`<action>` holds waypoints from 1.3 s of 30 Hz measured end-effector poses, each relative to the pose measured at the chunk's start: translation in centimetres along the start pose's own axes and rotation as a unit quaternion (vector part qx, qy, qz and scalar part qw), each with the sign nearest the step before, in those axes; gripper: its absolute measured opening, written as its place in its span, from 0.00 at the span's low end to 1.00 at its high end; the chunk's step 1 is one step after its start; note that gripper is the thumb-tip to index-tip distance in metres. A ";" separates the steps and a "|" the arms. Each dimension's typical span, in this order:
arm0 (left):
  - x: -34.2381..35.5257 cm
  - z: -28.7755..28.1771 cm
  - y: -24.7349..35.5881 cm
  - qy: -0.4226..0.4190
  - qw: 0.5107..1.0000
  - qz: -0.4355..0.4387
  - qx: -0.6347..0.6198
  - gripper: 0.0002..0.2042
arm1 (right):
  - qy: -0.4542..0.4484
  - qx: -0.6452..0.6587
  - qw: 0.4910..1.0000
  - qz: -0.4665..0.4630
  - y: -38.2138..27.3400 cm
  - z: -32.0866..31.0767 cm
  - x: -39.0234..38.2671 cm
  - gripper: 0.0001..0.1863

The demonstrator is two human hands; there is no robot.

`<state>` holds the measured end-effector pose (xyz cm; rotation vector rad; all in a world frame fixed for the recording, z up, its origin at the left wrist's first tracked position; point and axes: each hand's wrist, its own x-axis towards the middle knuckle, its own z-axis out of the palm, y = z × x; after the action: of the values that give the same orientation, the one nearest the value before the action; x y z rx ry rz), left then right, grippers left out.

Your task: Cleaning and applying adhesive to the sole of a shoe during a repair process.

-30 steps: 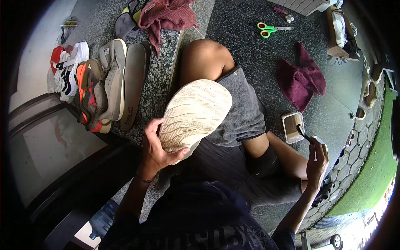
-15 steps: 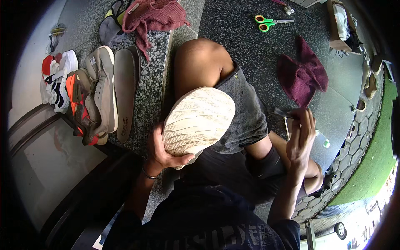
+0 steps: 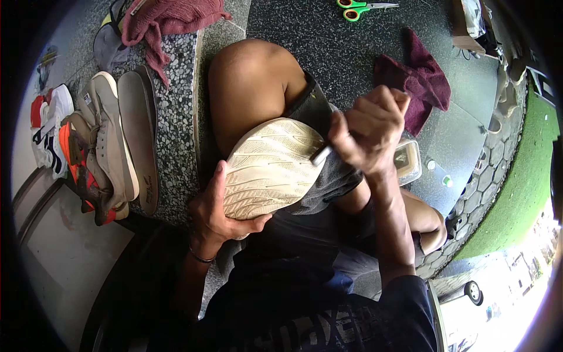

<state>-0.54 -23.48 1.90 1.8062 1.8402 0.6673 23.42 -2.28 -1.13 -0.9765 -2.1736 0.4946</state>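
My left hand (image 3: pixel 214 214) grips a shoe with a pale, patterned sole (image 3: pixel 264 170) facing up, resting on my lap by my bent bare knee (image 3: pixel 249 79). My right hand (image 3: pixel 372 132) is closed around a brush (image 3: pixel 320 154), whose tip is at the right edge of the sole; much of the brush is hidden by my fingers. Partly behind my right forearm sit a shallow plastic container (image 3: pixel 410 171) and a small clear bottle with a green part (image 3: pixel 446 180). Past my hand lies a maroon cloth (image 3: pixel 428 88).
On the left, several shoes (image 3: pixel 105 141) and a grey insole (image 3: pixel 135 129) line the speckled stone step. A rumpled red cloth (image 3: pixel 164 26) lies above them, green-handled scissors (image 3: pixel 355 10) at the top, a cardboard box (image 3: pixel 466 41) at top right. A paved path (image 3: pixel 498 176) borders grass.
My right hand has moved up and left from the container to the sole, carrying the brush. My left hand and the shoe have shifted slightly left. The whole view has shifted a little.
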 end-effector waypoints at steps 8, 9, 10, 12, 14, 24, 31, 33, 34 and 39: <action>0.5 0.2 0.5 0.010 1.000 0.005 0.025 0.57 | 0.015 0.035 0.998 -0.041 -1.5 0.1 -0.9 0.17; 0.5 0.1 0.6 0.003 1.000 0.007 0.030 0.57 | 0.021 0.054 0.996 -0.071 -2.7 0.2 -0.9 0.17; 0.5 0.0 0.7 -0.005 0.999 0.010 0.035 0.57 | 0.022 0.050 0.996 -0.076 -1.6 0.2 -1.5 0.18; 0.6 0.2 0.6 0.006 0.999 0.011 0.037 0.57 | 0.004 0.011 0.999 -0.039 0.2 -0.5 -1.3 0.17; 0.6 0.3 0.6 0.014 0.999 0.011 0.038 0.57 | 0.011 0.014 0.999 -0.051 -0.6 -0.5 -1.4 0.16; 0.5 0.4 0.4 0.014 0.999 0.018 0.032 0.56 | 0.017 0.012 0.999 -0.033 -0.2 -1.1 -2.0 0.18; 0.6 0.3 0.4 0.018 1.000 0.008 0.018 0.56 | -0.034 -0.060 0.997 0.027 1.7 -1.1 -2.3 0.21; 0.6 0.2 0.7 0.002 0.999 0.019 0.027 0.56 | -0.010 -0.031 0.999 -0.033 -1.8 -0.7 -1.2 0.19; 0.2 0.5 0.3 0.001 1.000 0.006 0.002 0.55 | 0.001 0.017 0.996 -0.086 -4.2 0.0 -1.9 0.18; 0.8 0.6 0.5 0.020 0.999 0.027 0.021 0.55 | -0.005 -0.035 0.999 -0.033 -2.2 -0.3 -0.4 0.20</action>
<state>0.21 -22.65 1.78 1.8883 1.8501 0.6930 22.76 -4.00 0.14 -0.9392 -2.2383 0.3954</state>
